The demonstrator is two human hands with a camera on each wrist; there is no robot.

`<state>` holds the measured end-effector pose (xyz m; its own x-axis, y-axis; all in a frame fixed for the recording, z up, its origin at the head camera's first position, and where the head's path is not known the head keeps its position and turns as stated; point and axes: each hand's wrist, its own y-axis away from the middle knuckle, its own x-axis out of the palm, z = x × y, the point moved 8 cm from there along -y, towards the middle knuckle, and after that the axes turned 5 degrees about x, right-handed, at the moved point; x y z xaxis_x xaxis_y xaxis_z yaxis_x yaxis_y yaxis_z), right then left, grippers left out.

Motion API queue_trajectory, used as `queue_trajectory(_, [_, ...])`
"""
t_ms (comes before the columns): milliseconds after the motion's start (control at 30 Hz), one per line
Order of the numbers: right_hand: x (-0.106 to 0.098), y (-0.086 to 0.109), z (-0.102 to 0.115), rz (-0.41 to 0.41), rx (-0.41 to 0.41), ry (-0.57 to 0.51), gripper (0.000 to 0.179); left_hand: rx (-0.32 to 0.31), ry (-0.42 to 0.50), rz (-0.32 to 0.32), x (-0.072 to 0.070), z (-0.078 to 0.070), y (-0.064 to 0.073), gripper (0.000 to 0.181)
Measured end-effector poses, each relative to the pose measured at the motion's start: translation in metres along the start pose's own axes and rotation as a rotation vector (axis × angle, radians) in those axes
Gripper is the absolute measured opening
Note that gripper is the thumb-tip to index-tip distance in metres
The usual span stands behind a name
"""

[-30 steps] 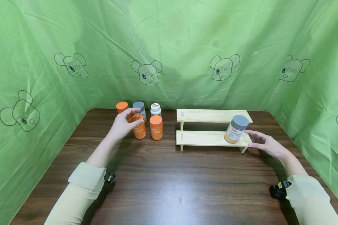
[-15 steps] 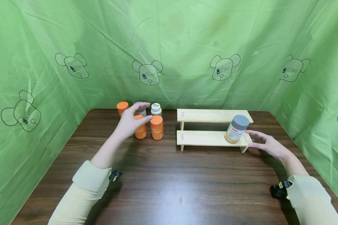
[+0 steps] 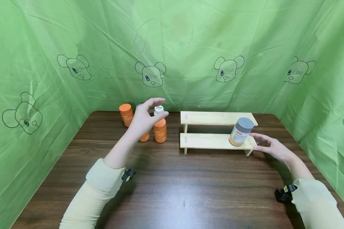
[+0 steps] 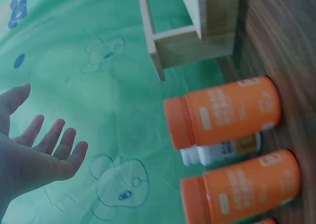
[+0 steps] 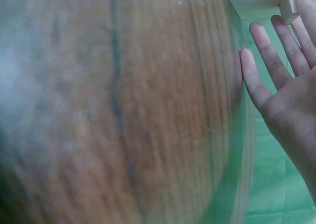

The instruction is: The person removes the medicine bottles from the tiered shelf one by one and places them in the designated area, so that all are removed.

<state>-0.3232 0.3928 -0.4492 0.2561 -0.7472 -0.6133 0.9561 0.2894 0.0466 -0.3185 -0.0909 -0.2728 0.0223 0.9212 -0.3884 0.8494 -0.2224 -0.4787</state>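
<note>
My left hand point(image 3: 143, 120) hovers above the group of bottles, thumb and fingers apart and nothing between them. Just beyond its thumb stand an orange bottle point(image 3: 160, 132) and a white bottle point(image 3: 159, 109). Under the hand, a second orange bottle point(image 3: 145, 136) is mostly hidden, as is a grey-lidded jar behind it. Another orange bottle point(image 3: 126, 114) stands at the back left. My right hand point(image 3: 275, 150) touches the right end of a two-step wooden rack point(image 3: 204, 139), fingers extended in the right wrist view. A grey-lidded jar point(image 3: 240, 135) rests on its lower step.
Dark wood table point(image 3: 172, 181) stretches in front of the rack and bottles. A green curtain point(image 3: 189, 89) with bear-face drawings encloses the back and both sides. In the left wrist view the rack point(image 4: 197, 46) lies beyond the bottles.
My left hand has moved right and slightly up, from the front-left orange bottle towards the white bottle, uncovering the back-left orange bottle. The right hand and the jar on the rack stay put.
</note>
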Motion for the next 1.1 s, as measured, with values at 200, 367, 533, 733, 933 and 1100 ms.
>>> queue_trajectory(200, [-0.001, 0.001, 0.001, -0.008, -0.001, 0.003, 0.056, 0.006, 0.018, 0.022, 0.012, -0.016, -0.006, 0.05])
queue_trajectory(367, [-0.001, 0.001, 0.002, -0.008, 0.003, 0.01, 0.056, 0.049, 0.029, 0.044, 0.026, -0.028, -0.01, 0.049])
queue_trajectory(533, [0.0, 0.002, 0.002, -0.01, 0.015, 0.023, 0.057, 0.101, 0.049, 0.07, 0.042, -0.041, -0.014, 0.051])
queue_trajectory(733, [0.0, 0.002, 0.003, -0.016, 0.005, 0.021, 0.056, 0.149, 0.064, 0.108, 0.065, -0.054, -0.019, 0.053])
queue_trajectory(933, [-0.001, 0.002, 0.002, -0.014, 0.011, 0.008, 0.057, 0.151, 0.062, 0.138, 0.088, -0.058, -0.025, 0.056])
queue_trajectory(1100, [-0.001, 0.001, 0.002, -0.006, 0.011, 0.012, 0.057, 0.143, 0.025, 0.168, 0.108, -0.057, -0.03, 0.06])
